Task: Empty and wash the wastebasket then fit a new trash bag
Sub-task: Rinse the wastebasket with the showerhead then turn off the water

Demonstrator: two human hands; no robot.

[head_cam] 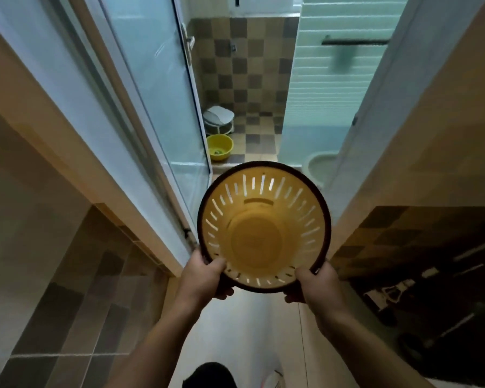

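You hold the wastebasket (pixel 263 228) out in front of you at the bathroom doorway, its mouth tipped toward you so you look straight down inside. It is a yellow slotted basket with a dark rim, and nothing lies in it, so the emptying looks done and you are on the way to washing it. Your left hand (pixel 205 278) grips the near rim on its left side, thumb over the edge and fingers curled underneath; your right hand (pixel 314 287) clamps the near rim on the right the same way. Ahead, past the open glass door (pixel 157 88), the checkered bathroom floor (pixel 258 141) carries a yellow basin (pixel 219 147) close to the door's edge. Next, you probably step through and find water; mind the threshold.
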